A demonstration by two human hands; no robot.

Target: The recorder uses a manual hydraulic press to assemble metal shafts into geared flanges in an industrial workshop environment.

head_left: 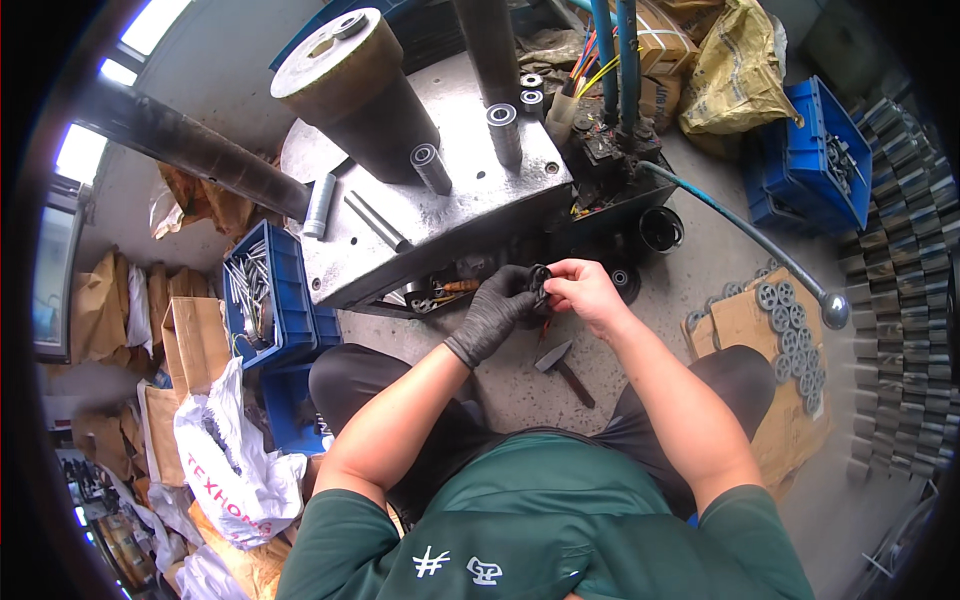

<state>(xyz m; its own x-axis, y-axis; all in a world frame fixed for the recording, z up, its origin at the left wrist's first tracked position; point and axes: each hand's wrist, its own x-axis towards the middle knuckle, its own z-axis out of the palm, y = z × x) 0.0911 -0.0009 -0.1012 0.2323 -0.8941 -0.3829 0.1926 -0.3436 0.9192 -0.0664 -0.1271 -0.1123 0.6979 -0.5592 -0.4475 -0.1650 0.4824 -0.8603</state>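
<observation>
Both hands, gloved left (497,308) and bare right (585,290), clamp fingers on 1 round black part (540,282)

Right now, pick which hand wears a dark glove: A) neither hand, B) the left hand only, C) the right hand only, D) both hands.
B: the left hand is covered by a dark glove, while the right hand is bare; both hold a small dark round part between them, above the hammer lying on the floor.
</observation>
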